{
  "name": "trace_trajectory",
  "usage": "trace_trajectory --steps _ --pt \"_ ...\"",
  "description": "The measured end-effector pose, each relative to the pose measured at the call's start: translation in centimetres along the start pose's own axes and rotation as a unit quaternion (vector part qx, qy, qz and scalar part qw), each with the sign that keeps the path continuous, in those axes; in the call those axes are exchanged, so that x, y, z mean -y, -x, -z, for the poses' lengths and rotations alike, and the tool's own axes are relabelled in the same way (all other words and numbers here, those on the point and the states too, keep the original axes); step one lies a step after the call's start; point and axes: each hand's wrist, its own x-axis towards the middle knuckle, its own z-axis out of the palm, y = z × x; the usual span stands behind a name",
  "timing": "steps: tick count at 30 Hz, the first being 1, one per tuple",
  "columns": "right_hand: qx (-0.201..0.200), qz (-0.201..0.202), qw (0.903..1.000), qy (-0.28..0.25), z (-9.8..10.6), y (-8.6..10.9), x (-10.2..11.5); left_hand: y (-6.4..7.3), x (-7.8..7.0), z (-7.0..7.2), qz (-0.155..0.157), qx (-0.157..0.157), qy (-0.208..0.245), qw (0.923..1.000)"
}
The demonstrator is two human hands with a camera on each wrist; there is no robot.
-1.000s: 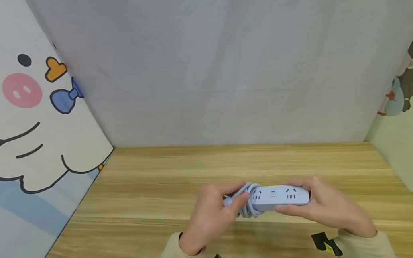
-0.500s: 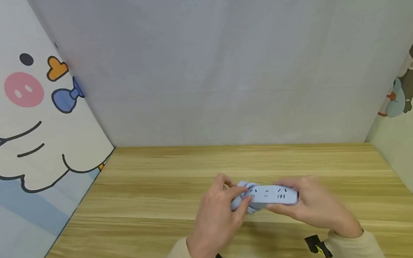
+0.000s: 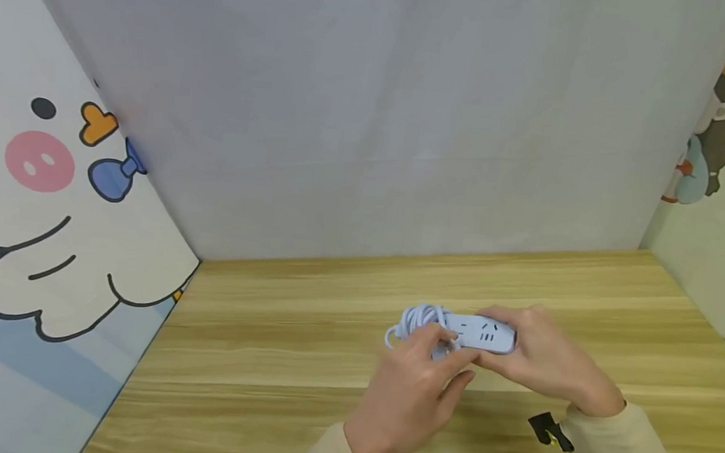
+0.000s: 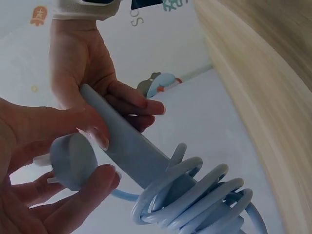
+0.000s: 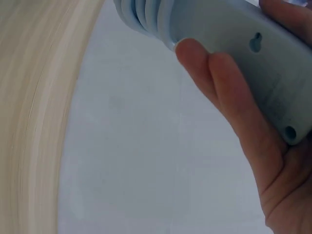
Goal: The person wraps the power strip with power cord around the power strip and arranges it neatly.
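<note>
A pale blue power strip (image 3: pixel 492 336) is held above the table, with its socket face upward in the head view. My right hand (image 3: pixel 545 362) grips its right end, thumb on the near side and fingers behind. The strip's cord (image 3: pixel 418 319) is wound in several loops around the left end. My left hand (image 3: pixel 411 388) is at the near side of the loops. In the left wrist view its fingers pinch the round plug (image 4: pixel 73 161), whose prongs point away from the strip. The right wrist view shows the strip's back (image 5: pixel 278 83) with a keyhole slot.
Below the hands lies a wood-grain table (image 3: pixel 252 359). A grey-white wall (image 3: pixel 369 129) stands at its back edge. Printed cartoon panels flank it, a white bird (image 3: pixel 40 232) on the left and a figure (image 3: pixel 715 146) on the right.
My left hand has gone from the wound cord, around the strip's left end, to the plug at the near side. The strip and my right hand have shifted a little to the left.
</note>
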Motion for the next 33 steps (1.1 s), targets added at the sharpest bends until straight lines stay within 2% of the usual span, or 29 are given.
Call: trace_trajectory --steps 4,8,11,13,16,20,23,26,33 --pt "-0.010 -0.010 0.9999 0.001 0.4 0.1 -0.7 0.1 -0.3 -0.2 -0.024 0.037 -0.025 0.9987" --pt "-0.020 -0.023 0.9995 0.000 0.3 -0.3 -1.6 0.3 -0.1 -0.6 -0.017 0.071 -0.040 0.9965" --pt "-0.015 -0.061 0.9980 -0.006 -0.2 -0.7 -2.6 0.4 0.1 -1.7 -0.006 0.103 -0.085 0.9911" --pt "0.002 -0.093 0.9953 -0.024 -1.0 -0.9 -3.7 0.6 0.1 -2.6 -0.002 0.140 -0.117 0.9831" --pt "0.027 -0.127 0.9895 -0.063 -2.2 -1.0 -5.2 0.9 -0.2 -3.7 0.001 0.207 -0.155 0.9658" --pt "0.041 -0.130 0.9855 -0.100 -3.5 -1.0 -6.7 1.1 -0.6 -4.3 0.013 0.284 -0.180 0.9416" --pt "0.047 -0.129 0.9841 -0.113 -4.1 -0.9 -7.5 1.2 -0.9 -4.7 0.025 0.317 -0.189 0.9290" --pt "0.057 -0.131 0.9849 -0.098 -4.6 -0.8 -8.2 1.2 -1.0 -5.1 0.032 0.326 -0.191 0.9254" --pt "0.095 -0.131 0.9869 -0.003 -5.7 -0.6 -9.1 1.7 -0.7 -5.7 0.037 0.338 -0.153 0.9278"
